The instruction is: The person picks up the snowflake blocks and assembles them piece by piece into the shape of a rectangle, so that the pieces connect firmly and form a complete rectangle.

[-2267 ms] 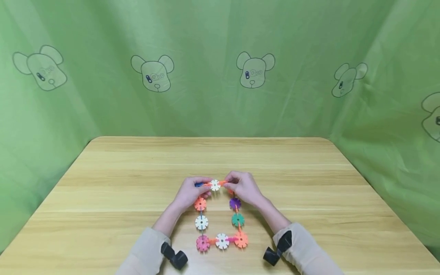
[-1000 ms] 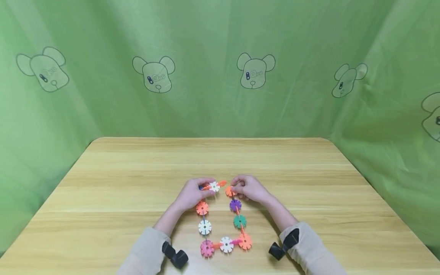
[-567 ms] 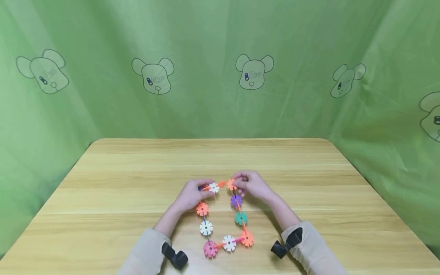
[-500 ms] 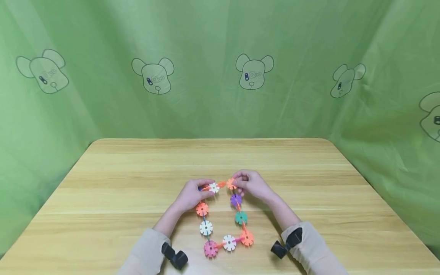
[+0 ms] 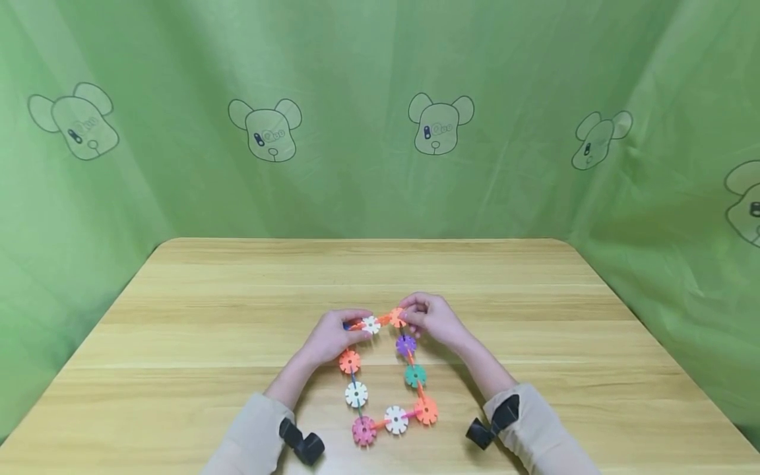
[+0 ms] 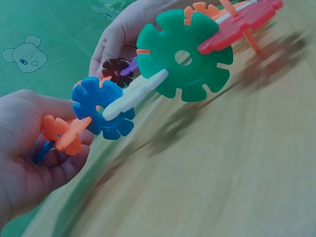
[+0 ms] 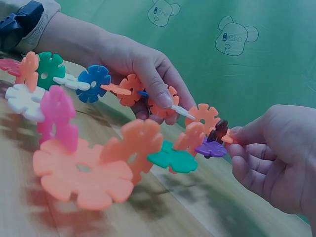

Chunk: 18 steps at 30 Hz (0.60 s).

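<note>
Slotted plastic snowflake discs are joined edge to edge in a four-sided ring. My left hand (image 5: 328, 336) grips the ring's far left corner, its thumb on an orange disc (image 7: 159, 107) next to a white disc (image 5: 371, 324). At the far right corner my right hand (image 5: 435, 320) pinches an orange disc (image 5: 396, 318), whose edge meets the orange piece beside the white one. A purple disc (image 5: 406, 345) and a green disc (image 5: 415, 376) run down the right side. Fingers partly hide the left corner, where a blue disc (image 6: 84, 101) shows in the left wrist view.
The ring's near side has a pink disc (image 5: 363, 431), a white disc (image 5: 396, 420) and an orange disc (image 5: 426, 410). Beneath lies a wooden table (image 5: 237, 284), with a green curtain (image 5: 356, 198) behind it. Black wrist cameras sit on both sleeves.
My right hand has let go of the orange piece beside the white disc, taken the orange corner disc and brought it up against that piece. The gap there has narrowed; my left hand keeps its grip.
</note>
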Motion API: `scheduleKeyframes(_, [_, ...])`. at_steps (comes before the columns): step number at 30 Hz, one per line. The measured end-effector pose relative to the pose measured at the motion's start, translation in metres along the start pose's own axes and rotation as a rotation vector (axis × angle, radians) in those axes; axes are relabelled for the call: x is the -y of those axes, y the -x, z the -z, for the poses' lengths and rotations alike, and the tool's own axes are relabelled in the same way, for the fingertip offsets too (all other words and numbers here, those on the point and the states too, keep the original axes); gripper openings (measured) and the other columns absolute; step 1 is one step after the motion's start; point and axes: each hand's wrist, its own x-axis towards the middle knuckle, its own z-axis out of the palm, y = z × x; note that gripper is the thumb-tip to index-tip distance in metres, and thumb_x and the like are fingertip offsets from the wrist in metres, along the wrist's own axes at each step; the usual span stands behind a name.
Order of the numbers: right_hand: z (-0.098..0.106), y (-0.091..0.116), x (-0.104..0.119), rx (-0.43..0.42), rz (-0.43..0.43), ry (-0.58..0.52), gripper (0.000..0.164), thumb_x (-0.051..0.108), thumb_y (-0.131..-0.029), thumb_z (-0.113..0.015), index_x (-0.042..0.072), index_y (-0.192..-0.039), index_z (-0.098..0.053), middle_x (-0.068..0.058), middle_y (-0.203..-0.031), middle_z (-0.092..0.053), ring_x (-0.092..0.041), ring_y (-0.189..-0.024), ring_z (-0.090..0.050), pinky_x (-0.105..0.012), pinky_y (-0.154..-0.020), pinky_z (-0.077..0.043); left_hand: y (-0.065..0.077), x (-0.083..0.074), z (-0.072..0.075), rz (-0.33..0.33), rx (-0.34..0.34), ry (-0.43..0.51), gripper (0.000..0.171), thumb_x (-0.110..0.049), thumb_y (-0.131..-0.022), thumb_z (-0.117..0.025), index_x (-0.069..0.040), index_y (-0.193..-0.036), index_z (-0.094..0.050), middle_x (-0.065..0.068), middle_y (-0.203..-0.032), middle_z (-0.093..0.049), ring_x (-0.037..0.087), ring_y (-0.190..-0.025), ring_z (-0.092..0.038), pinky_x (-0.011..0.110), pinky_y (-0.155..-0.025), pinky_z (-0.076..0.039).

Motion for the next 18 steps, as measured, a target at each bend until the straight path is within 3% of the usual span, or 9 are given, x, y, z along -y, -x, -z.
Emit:
scheduleKeyframes(10, [-0.0022, -0.0007, -0.0019, -0.016, 0.026, -0.012, 0.018, -0.003, -0.084, -0.061, -0.009, -0.100, -0.058, -0.007, -0.075, -0.063, -0.015, -0.062, -0.056, -0.031, -0.057, -0.052, 0.0011, -0.0006, 0.0007, 0.000, 0.014, 0.000, 0.041, -0.021, -0.082, -0.070, -0.008, -0.119, -0.063, 0.010, -0.122, -0.060, 0.030, -0.118, -0.049, 0.046, -0.101, -0.036])
scheduleKeyframes(18, [-0.0014, -0.0019, -0.0062, 0.008, 0.056, -0.079, 0.020, -0.006, -0.082, -0.061, -0.013, -0.100, -0.056, -0.008, -0.076, -0.064, -0.013, -0.060, -0.056, -0.025, -0.055, -0.050, 0.0016, -0.0006, 0.0004, -0.007, 0.010, 0.001, 0.040, -0.020, -0.081, -0.071, -0.009, -0.119, -0.063, 0.009, -0.123, -0.059, 0.029, -0.120, -0.048, 0.044, -0.102, -0.035])
